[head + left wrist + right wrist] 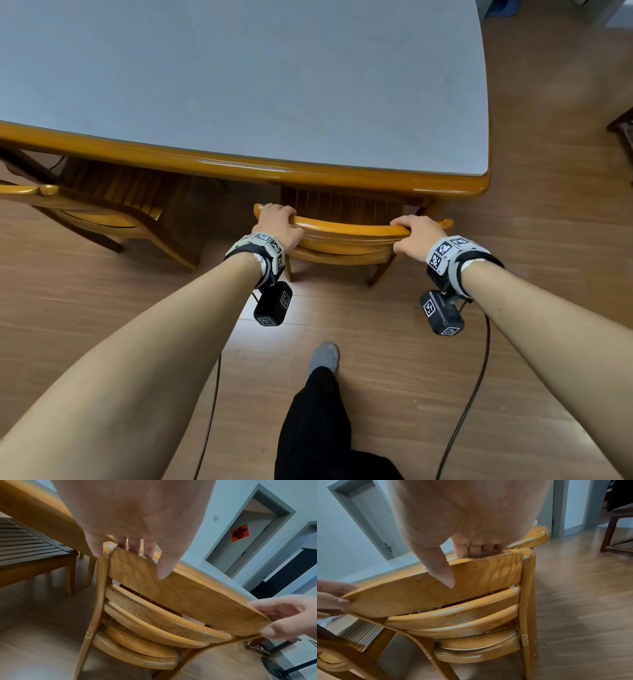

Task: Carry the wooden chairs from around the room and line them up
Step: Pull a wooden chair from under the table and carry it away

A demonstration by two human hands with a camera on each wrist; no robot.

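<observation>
Wooden chair (342,236): left hand (279,222), right hand (416,233) clamped on top rail; seat probably under worktop (308,168); pull back evenly.

Wood-plank floor (394,377), two wooden chairs standing on it, one (342,240) tucked under the grey-topped table (239,85), another (102,212) to its left, table legs on the floor too

Both arms out fwd, left hand (278,222) & right hand (415,233) curled, gripping.
</observation>
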